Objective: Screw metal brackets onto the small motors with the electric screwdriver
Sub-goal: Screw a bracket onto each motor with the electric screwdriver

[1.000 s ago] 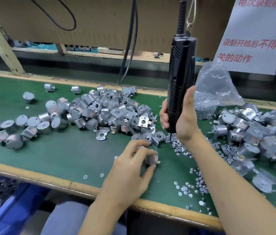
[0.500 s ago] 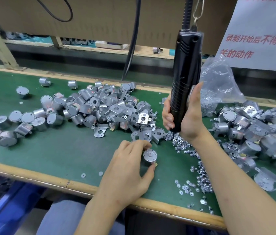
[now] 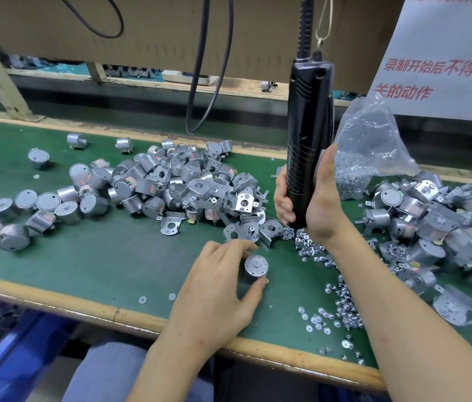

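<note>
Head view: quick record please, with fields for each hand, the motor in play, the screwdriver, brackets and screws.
left hand: pinches the small silver cylindrical motor, which stands upright on the green bench mat
motor top: faces up, no bracket on it
right hand: grips the black electric screwdriver, held upright over the loose silver screws
screwdriver bit: not visible
flat metal brackets: lie just beyond the left hand, untouched
clear plastic bag: holds more screws, beside the screwdriver
</note>
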{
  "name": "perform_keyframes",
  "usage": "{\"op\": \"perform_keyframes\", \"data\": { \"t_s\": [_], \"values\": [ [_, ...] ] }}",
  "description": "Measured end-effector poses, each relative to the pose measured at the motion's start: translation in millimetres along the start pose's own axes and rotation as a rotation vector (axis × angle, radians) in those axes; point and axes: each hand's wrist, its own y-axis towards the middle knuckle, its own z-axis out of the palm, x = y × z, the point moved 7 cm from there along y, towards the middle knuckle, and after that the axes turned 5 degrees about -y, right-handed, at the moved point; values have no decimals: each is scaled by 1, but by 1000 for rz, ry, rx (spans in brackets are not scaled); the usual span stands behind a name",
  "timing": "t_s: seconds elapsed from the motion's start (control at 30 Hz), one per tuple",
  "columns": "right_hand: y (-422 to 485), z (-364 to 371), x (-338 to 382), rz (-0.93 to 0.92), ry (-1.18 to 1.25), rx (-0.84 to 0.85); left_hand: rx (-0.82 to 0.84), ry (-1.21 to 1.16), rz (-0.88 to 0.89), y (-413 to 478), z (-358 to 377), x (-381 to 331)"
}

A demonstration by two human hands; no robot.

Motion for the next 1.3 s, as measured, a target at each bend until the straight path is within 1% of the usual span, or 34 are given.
{"op": "perform_keyframes", "data": {
  "t_s": [0.23, 1.3],
  "values": [
    [-1, 3, 5, -37, -3, 9, 1, 8, -3, 0, 0, 0],
    [-2, 9, 0, -38, 4, -22, 22, -1, -1, 0, 1, 0]
  ]
}}
